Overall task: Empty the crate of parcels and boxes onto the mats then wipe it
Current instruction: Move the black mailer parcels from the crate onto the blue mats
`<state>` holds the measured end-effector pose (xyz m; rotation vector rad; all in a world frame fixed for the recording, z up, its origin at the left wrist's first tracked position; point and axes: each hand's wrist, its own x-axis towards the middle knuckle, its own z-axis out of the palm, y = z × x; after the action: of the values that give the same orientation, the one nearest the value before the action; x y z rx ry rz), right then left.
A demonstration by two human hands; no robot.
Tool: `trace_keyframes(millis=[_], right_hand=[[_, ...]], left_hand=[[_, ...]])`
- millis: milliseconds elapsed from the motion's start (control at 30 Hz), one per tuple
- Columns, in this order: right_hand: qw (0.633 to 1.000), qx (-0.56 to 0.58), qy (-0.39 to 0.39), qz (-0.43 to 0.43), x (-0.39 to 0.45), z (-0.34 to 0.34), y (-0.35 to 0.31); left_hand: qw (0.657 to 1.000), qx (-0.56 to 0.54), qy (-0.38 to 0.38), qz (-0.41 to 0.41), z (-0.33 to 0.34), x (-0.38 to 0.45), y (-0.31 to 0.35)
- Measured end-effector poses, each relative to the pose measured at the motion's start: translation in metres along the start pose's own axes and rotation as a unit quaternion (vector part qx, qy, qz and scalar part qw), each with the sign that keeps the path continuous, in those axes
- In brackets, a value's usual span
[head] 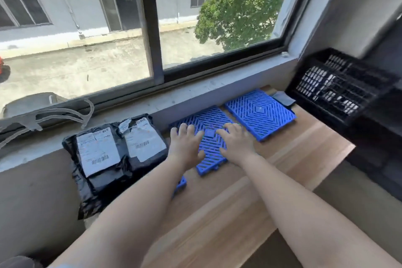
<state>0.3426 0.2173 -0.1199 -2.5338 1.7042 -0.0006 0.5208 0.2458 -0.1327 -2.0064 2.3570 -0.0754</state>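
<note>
Two blue slatted plastic mats lie on the wooden bench under the window. My left hand (186, 140) and my right hand (233, 139) rest flat with fingers spread on the nearer mat (210, 154). The farther mat (260, 113) lies bare to its right. Two black plastic parcels with white labels sit at the left: the bigger parcel (97, 154) and the smaller parcel (144, 139) side by side. A black lattice crate (339, 87) stands at the right end of the bench, blurred; its inside cannot be made out. A dark grey cloth (282, 98) lies between the far mat and the crate.
The wooden bench (228, 202) runs along a grey window sill (185, 98) and a large window. A corner of another blue mat (181, 184) shows under my left forearm. A dark shelf unit (382, 137) stands to the right.
</note>
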Motion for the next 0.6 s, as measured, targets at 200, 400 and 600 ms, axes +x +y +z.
trace_keyframes(millis=[200,400,600], right_hand=[[0.992,-0.022,0.026,0.122,-0.095,-0.038,0.184],[0.974,-0.033,0.061,0.217,-0.205,-0.068,0.346],[0.950,-0.004,0.040,0.311,-0.291,-0.066,0.458]], left_hand=[[0.994,-0.016,0.040,0.098,-0.038,0.060,0.195],[0.978,-0.058,0.088,0.179,-0.087,0.099,0.403],[0.961,-0.043,0.074,0.262,-0.075,0.107,0.554]])
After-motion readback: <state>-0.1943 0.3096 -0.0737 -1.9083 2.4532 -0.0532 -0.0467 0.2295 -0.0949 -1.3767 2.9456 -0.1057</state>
